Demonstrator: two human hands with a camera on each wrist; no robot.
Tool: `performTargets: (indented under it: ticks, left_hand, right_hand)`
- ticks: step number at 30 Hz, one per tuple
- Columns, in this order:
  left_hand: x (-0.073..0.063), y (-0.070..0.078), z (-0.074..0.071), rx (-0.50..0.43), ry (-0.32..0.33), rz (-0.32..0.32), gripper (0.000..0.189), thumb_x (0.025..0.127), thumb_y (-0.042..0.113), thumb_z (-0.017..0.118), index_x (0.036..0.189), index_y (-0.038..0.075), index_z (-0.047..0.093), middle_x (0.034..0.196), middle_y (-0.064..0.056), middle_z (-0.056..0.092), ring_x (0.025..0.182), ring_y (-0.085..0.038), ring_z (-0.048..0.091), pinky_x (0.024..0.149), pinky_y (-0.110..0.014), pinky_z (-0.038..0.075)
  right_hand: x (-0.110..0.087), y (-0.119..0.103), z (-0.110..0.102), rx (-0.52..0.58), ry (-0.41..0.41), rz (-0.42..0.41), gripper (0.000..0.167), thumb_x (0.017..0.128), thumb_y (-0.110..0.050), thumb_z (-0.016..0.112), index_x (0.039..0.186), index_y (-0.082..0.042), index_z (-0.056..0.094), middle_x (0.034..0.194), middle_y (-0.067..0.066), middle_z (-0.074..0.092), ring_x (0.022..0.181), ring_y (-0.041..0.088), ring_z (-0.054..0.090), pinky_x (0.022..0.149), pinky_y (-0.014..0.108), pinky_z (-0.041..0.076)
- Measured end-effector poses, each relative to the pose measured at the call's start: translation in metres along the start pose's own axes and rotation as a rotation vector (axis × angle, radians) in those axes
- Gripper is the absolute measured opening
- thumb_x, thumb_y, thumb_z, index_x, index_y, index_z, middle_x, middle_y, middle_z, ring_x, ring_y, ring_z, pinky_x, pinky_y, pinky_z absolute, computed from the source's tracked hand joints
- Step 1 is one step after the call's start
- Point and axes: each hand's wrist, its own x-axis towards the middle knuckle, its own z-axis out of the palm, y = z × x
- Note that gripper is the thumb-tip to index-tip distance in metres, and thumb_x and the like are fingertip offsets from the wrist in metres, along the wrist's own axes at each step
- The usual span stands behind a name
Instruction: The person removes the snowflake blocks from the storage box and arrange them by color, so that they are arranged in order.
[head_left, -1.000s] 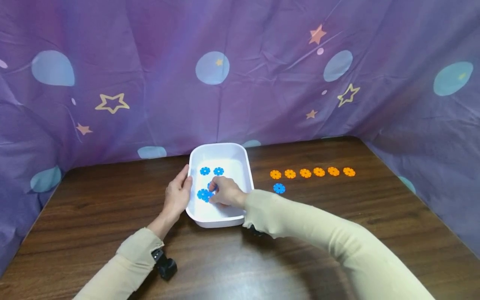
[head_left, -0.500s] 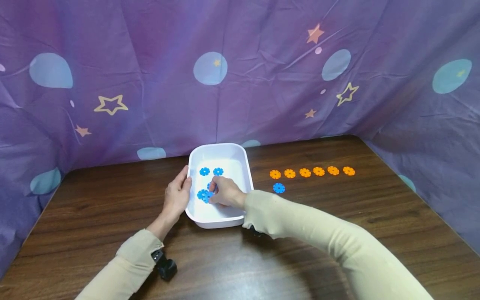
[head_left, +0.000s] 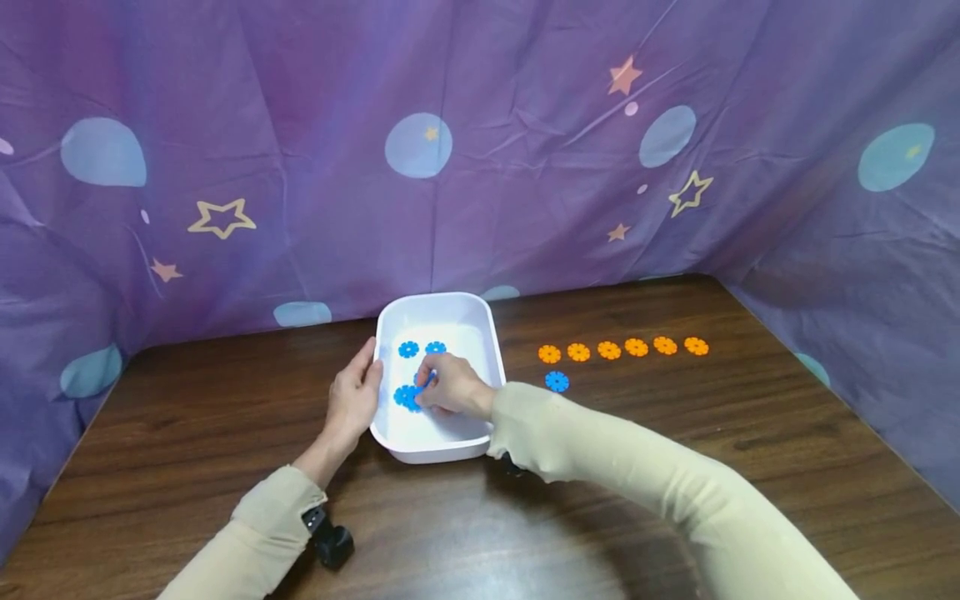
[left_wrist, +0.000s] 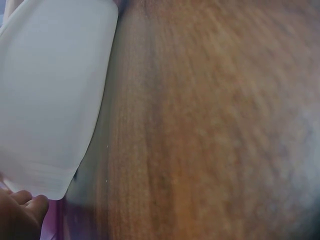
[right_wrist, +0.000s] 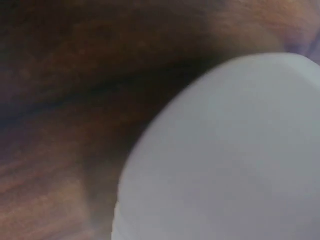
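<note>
A white plastic tray [head_left: 390, 429] holds several blue snowflake discs [head_left: 408, 349]. My left hand [head_left: 352, 396] rests against the tray's left side, fingers along the outer wall; in the left wrist view its fingertips [left_wrist: 35, 205] touch the tray [left_wrist: 50, 90] near one end. Reaching in over the right rim, my right hand [head_left: 456, 390] pinches a tilted blue disc between thumb and index finger, partly hidden by the fingers. Just left of those fingertips lie overlapping blue discs [head_left: 405, 397]. The right wrist view shows only the tray's outer wall [right_wrist: 215, 150] and table.
Right of the tray, a row of several orange snowflake discs [head_left: 609, 351] runs across the brown wooden table [head_left: 637, 417]. One blue disc [head_left: 557, 382] lies below the row's left end. A purple curtain [head_left: 337, 208] hangs behind the table.
The view has shifted slightly. My right fingers have closed further, and a blue disc now shows tilted between them. My left hand stays at the tray's side.
</note>
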Motion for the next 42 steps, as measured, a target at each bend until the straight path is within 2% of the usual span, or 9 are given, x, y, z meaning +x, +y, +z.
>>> performTargets:
  ticks: [7, 11, 15, 20, 23, 26, 33, 39, 42]
  left_hand:
    - [0.000, 0.000, 0.000, -0.004, -0.007, -0.004, 0.047, 0.100, 0.014, 0.040, 0.145, 0.002, 0.033, 0.148, -0.013, 0.036, 0.137, -0.026, 0.032, 0.115, -0.039, 0.025]
    - [0.000, 0.001, 0.001, -0.018, -0.010, -0.008, 0.047, 0.100, 0.014, 0.039, 0.145, 0.002, 0.032, 0.149, -0.013, 0.035, 0.138, -0.025, 0.031, 0.115, -0.038, 0.024]
    - [0.000, 0.002, 0.001, -0.029, -0.005, -0.008, 0.047, 0.100, 0.013, 0.040, 0.145, 0.001, 0.033, 0.149, -0.013, 0.035, 0.138, -0.025, 0.030, 0.116, -0.037, 0.023]
    - [0.000, 0.001, 0.001, -0.020, -0.001, -0.005, 0.047, 0.100, 0.014, 0.040, 0.145, 0.001, 0.033, 0.148, -0.012, 0.035, 0.138, -0.025, 0.030, 0.116, -0.037, 0.021]
    - [0.001, 0.001, 0.001, -0.016, -0.003, -0.008, 0.047, 0.100, 0.014, 0.039, 0.145, 0.002, 0.033, 0.149, -0.012, 0.035, 0.139, -0.024, 0.030, 0.117, -0.036, 0.021]
    - [0.001, 0.001, 0.001, -0.012, -0.004, -0.009, 0.047, 0.100, 0.014, 0.039, 0.145, 0.002, 0.032, 0.149, -0.011, 0.034, 0.139, -0.024, 0.030, 0.117, -0.036, 0.021]
    - [0.000, 0.001, 0.000, 0.000, -0.005, -0.008, 0.047, 0.100, 0.014, 0.040, 0.145, 0.002, 0.032, 0.149, -0.012, 0.034, 0.139, -0.025, 0.030, 0.116, -0.036, 0.022]
    - [0.001, 0.002, 0.000, -0.006, -0.016, -0.007, 0.048, 0.100, 0.014, 0.038, 0.146, 0.002, 0.031, 0.150, -0.011, 0.033, 0.140, -0.024, 0.028, 0.117, -0.037, 0.021]
    - [0.001, 0.002, 0.001, -0.003, -0.014, -0.007, 0.047, 0.100, 0.014, 0.038, 0.145, 0.001, 0.031, 0.150, -0.011, 0.033, 0.140, -0.024, 0.028, 0.117, -0.037, 0.021]
  right_hand:
    - [-0.007, -0.006, -0.016, 0.136, 0.021, -0.059, 0.016, 0.079, 0.001, 0.070, 0.089, 0.000, 0.057, 0.052, 0.001, 0.049, 0.041, 0.008, 0.047, 0.040, 0.017, 0.044]
    - [-0.013, -0.007, -0.030, 0.226, 0.034, -0.091, 0.016, 0.081, 0.002, 0.069, 0.092, 0.002, 0.057, 0.057, 0.004, 0.053, 0.045, 0.009, 0.048, 0.043, 0.019, 0.048]
    - [-0.018, -0.005, -0.046, 0.297, 0.054, -0.073, 0.018, 0.083, 0.001, 0.066, 0.098, 0.005, 0.055, 0.063, 0.006, 0.057, 0.049, 0.010, 0.049, 0.045, 0.018, 0.047]
    - [-0.025, 0.004, -0.067, 0.365, 0.119, -0.058, 0.020, 0.084, 0.001, 0.065, 0.100, 0.005, 0.055, 0.068, 0.006, 0.059, 0.053, 0.010, 0.050, 0.046, 0.018, 0.047]
    - [-0.031, 0.014, -0.081, 0.402, 0.147, -0.066, 0.020, 0.084, 0.000, 0.065, 0.101, 0.004, 0.054, 0.069, 0.004, 0.059, 0.054, 0.009, 0.051, 0.047, 0.018, 0.048]
    - [-0.038, 0.026, -0.094, 0.423, 0.165, -0.038, 0.019, 0.085, -0.001, 0.064, 0.101, 0.003, 0.054, 0.069, 0.002, 0.058, 0.055, 0.009, 0.051, 0.048, 0.017, 0.048]
    - [-0.049, 0.067, -0.118, 0.416, 0.202, 0.029, 0.019, 0.087, -0.003, 0.062, 0.101, 0.003, 0.051, 0.067, 0.001, 0.058, 0.055, 0.007, 0.051, 0.049, 0.016, 0.048]
    - [-0.059, 0.101, -0.133, 0.413, 0.216, 0.085, 0.023, 0.088, -0.002, 0.062, 0.105, 0.006, 0.049, 0.065, -0.005, 0.058, 0.054, 0.004, 0.051, 0.047, 0.015, 0.048]
    - [-0.062, 0.115, -0.139, 0.390, 0.220, 0.117, 0.024, 0.088, -0.002, 0.061, 0.107, 0.007, 0.048, 0.064, -0.003, 0.056, 0.053, 0.003, 0.050, 0.047, 0.015, 0.048]
